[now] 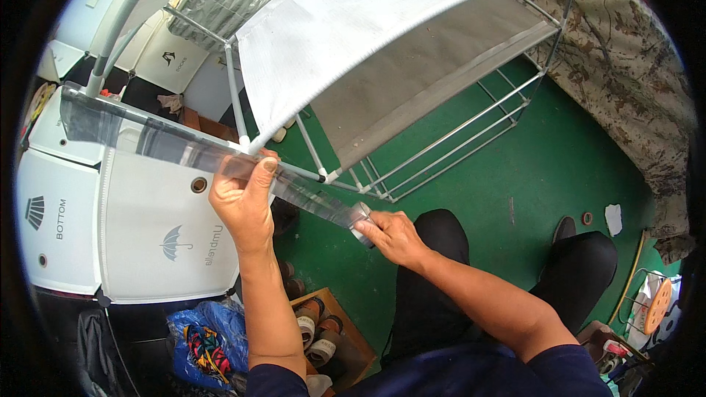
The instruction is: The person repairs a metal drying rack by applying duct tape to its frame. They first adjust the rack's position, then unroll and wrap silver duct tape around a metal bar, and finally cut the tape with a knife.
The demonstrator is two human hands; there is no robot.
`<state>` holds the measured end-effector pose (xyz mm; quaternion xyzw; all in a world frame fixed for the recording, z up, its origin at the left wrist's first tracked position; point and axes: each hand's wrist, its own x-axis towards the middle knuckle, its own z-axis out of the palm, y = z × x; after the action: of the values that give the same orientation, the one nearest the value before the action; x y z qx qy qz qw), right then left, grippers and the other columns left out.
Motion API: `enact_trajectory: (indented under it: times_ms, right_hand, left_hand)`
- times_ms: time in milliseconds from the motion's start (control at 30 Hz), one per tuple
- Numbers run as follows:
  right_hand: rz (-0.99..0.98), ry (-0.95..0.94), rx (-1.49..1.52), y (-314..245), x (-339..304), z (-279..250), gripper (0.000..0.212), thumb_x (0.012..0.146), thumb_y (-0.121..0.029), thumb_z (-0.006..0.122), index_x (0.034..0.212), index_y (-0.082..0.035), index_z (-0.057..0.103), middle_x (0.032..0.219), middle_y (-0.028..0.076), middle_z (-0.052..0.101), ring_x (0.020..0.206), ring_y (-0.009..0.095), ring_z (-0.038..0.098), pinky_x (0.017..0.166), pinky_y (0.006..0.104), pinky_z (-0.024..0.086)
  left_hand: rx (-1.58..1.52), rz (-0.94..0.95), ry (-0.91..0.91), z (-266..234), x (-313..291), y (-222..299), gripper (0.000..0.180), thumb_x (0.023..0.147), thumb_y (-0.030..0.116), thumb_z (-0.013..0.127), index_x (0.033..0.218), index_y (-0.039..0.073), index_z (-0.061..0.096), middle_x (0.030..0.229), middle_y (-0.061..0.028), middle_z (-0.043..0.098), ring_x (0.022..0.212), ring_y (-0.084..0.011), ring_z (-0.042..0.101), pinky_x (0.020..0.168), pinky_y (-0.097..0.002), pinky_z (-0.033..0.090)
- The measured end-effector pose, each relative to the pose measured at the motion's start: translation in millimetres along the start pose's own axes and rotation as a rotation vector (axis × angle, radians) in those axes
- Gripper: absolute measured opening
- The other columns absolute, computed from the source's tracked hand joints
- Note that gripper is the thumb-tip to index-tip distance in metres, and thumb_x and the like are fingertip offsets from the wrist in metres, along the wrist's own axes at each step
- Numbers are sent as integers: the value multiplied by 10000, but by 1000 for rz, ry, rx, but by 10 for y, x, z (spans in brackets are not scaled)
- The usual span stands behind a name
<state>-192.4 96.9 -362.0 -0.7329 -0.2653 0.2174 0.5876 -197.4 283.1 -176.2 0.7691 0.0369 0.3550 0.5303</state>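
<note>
A wide strip of clear tape (165, 140) runs stretched along a grey metal tube of a rack frame, from the far left down toward me. My left hand (248, 202) is closed around it near a white corner joint (254, 145), thumb pressed on top. The strip continues on to a small roll of clear tape (359, 213), gripped by its end in my right hand (399, 237). Whether the tape sticks to the tube all along cannot be made out. White fabric (353, 22) covers the tilted frame's upper level, and a grey fabric shelf (419, 81) hangs below.
White fabric bins (151, 265) with printed symbols stand at the left. Shoes (321, 349) lie in a box near my legs, beside a blue plastic bag (209, 323). Camouflage cloth (625, 66) drapes at the right. A small tape ring (587, 217) lies on the green floor (507, 176).
</note>
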Motion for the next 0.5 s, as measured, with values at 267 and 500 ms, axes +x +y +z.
enact_trajectory:
  times_ms: [267, 500]
  right_hand:
    - [-281, -71, -80, 444, -220, 39, 315, 958, -319, 745, 998, -37, 610, 998, 159, 651, 1013, 380, 615, 915, 463, 451]
    - [240, -96, -1, 503, -170, 11, 583, 1008, -601, 574, 1048, -45, 745, 905, 226, 745, 925, 453, 713, 862, 544, 533]
  left_hand:
    - [0, 8, 10, -17, 21, -12, 122, 908, 9, 811, 983, -6, 716, 901, -63, 754, 807, -96, 648, 791, -257, 513]
    - [8, 27, -63, -88, 30, -29, 170, 926, 13, 787, 1065, -1, 691, 972, -98, 751, 873, -141, 665, 862, -295, 516]
